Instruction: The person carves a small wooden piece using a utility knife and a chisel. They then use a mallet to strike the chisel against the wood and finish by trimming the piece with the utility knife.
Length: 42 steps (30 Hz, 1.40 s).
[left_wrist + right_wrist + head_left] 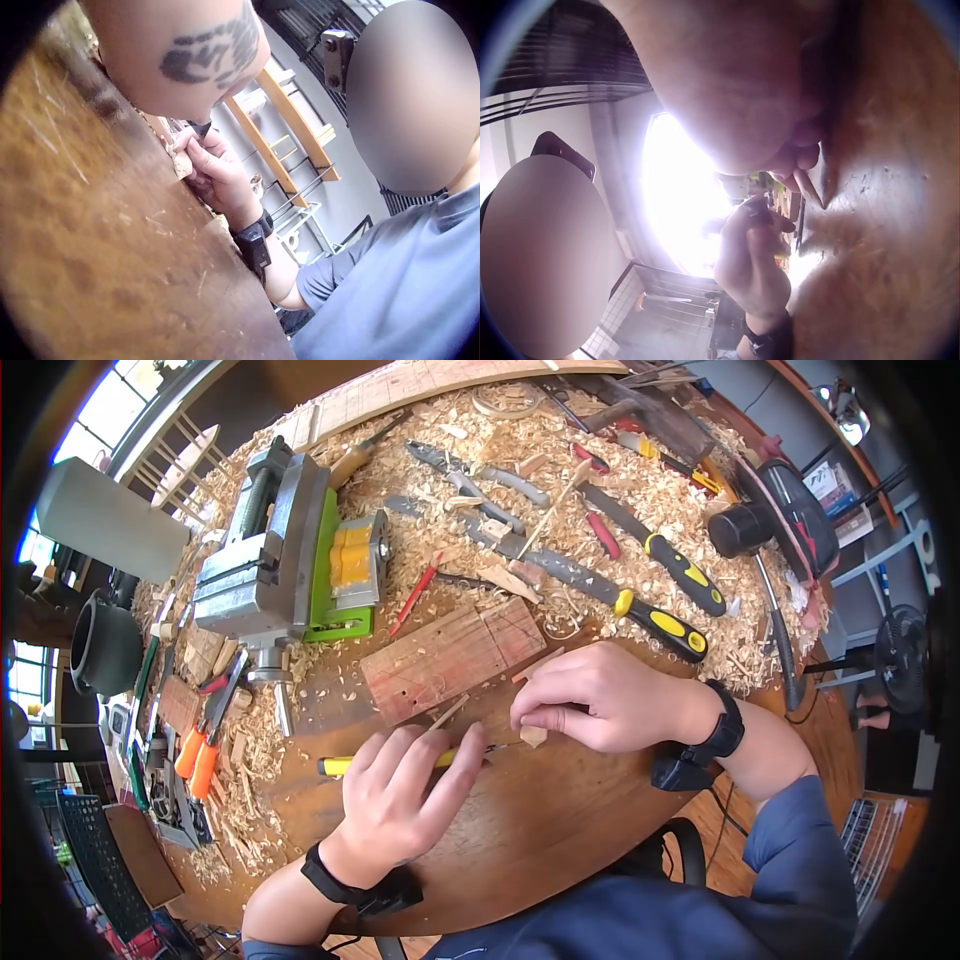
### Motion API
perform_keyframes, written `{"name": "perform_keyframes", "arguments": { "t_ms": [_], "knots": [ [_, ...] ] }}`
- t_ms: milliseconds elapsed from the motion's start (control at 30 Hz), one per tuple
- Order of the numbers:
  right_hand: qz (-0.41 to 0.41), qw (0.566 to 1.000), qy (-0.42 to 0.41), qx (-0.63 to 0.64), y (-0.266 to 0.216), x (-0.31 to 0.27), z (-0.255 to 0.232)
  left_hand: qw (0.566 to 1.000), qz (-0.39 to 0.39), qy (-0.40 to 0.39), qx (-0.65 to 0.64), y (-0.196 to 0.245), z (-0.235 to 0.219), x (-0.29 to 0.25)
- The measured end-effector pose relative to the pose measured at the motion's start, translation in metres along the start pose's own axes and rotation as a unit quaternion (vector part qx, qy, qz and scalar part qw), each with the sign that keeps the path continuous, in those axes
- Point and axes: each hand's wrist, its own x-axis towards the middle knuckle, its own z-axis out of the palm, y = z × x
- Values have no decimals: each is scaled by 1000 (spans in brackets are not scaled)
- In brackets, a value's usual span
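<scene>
In the head view, the left hand (405,790) curls over a yellow-handled knife (335,766), whose thin dark tip points toward the right hand. The right hand (620,700) pinches a small pale wood piece (534,737) low over the table, just beyond that tip. In the left wrist view the left hand (187,60) fills the top, and the right hand (217,169) holds the wood piece (182,163). The right wrist view shows the right hand (742,90) with the piece (810,189) and the left hand (754,262) opposite; the blade is unclear there.
A reddish wood block (455,660) lies just beyond the hands, a red pencil (415,595) behind it. A metal vise (255,580) stands left. Yellow-black handled tools (665,630) and a black mallet (738,530) lie among shavings; orange-handled tools (203,770) lie left.
</scene>
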Motion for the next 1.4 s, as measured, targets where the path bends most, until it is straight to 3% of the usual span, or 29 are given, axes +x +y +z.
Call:
{"name": "perform_keyframes", "arguments": {
  "t_ms": [267, 833, 1400],
  "knots": [
    [6, 1000, -7, -26, 0, 1, 1, 1000, 6, -29, -2, 3, 3, -2],
    [-33, 996, 50, -66, 2, 4, 11, 999, 35, 27, -3, 1, 14, 2],
    [-24, 998, 63, -15, 4, 3, 13, 998, 56, 7, 10, 6, 13, 3]
  ]
}}
